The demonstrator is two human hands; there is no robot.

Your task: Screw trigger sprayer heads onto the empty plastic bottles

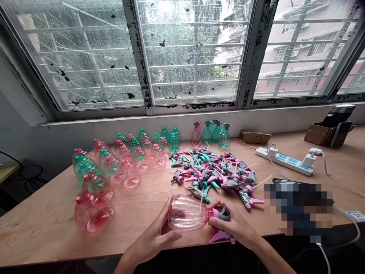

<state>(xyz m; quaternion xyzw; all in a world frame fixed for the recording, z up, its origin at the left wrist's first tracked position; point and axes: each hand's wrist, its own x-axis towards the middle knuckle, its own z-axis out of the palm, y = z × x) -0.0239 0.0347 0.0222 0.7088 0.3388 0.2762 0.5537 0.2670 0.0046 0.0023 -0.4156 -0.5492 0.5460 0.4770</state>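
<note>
A clear pink spray bottle (186,213) lies sideways between my hands above the table's front edge. My left hand (159,226) is closed around its base end, thumb below. At the neck, my right hand (230,224) grips the grey and pink spray head (214,214), whose pink collar sits at the bottle's mouth. How tightly the collar is seated, I cannot tell. Just beyond the bottle lies a pile of loose trigger spray heads (211,167) in grey, pink and teal, some with white tubes.
Open pink and green bottles (125,175) stand on the left of the wooden table (142,209). Several bottles with spray heads (215,133) line the wall under the window. To the right are a power strip (285,160) with cables, a blurred-out dark device (302,207) and a cardboard box (319,133).
</note>
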